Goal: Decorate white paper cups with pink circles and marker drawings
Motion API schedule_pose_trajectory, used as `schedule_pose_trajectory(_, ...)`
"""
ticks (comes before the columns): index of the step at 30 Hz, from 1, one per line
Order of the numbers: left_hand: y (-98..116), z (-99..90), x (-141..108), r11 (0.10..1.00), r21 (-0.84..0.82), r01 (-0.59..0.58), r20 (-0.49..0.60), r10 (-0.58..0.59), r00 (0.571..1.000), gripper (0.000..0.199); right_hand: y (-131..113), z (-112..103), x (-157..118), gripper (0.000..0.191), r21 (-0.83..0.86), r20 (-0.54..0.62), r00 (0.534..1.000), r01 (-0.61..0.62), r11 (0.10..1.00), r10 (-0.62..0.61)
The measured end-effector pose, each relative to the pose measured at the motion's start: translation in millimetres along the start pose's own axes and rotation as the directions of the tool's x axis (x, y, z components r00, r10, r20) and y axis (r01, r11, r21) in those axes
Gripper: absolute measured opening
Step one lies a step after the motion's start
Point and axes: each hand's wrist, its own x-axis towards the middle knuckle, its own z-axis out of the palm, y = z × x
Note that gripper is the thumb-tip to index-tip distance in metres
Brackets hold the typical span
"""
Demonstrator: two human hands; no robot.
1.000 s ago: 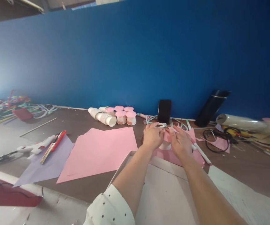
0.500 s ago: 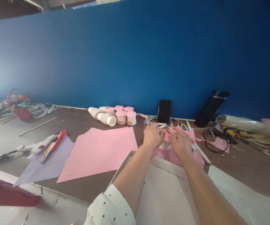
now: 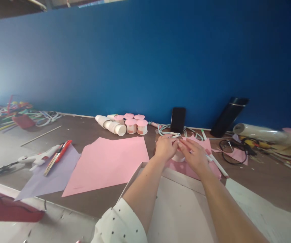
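Note:
A small white paper cup point(image 3: 178, 156) stands upside down on pink paper scraps point(image 3: 206, 170), and my two hands are closed around its top. My left hand point(image 3: 166, 148) presses in from the left with bent fingers. From the right, my right hand point(image 3: 194, 156) bears on the same cup, its fingertips meeting those of the left over the top. The cup's upper part is hidden under the fingers. Farther left, several paper cups with pink paper tops point(image 3: 142, 123) stand beside a row of plain white cups point(image 3: 116, 128) lying on their sides.
Pink sheets point(image 3: 112, 160) lie left of my arms, near a purple sheet point(image 3: 66, 167) bearing a red utility knife point(image 3: 59, 156) and a glue gun point(image 3: 39, 157). A phone point(image 3: 178, 119) and black flask point(image 3: 228, 118) lean on the blue partition point(image 3: 135, 60). An open box point(image 3: 175, 202) lies under my forearms.
My right hand's fingers have shifted inward and left over the cup, covering the pink top that showed between my hands before. The left hand stays about where it was.

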Motion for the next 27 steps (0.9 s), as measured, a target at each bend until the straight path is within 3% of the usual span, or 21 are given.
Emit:
schedule_pose_trajectory(11,-0.5,-1.9,0.5,0.996,-0.082,-0.021,0.011,0.022,1.0,0.029,-9.1,-10.8,1.1,0.05,0.07,0.055,0.998,0.04,0.997,-0.044)
schedule_pose_trajectory(27,-3.3,-0.3,0.8,0.968,-0.249,-0.023,0.024,0.03,0.999,0.026,-8.1,-5.7,-1.8,0.049,0.114,0.063,0.997,0.037,0.993,-0.045)
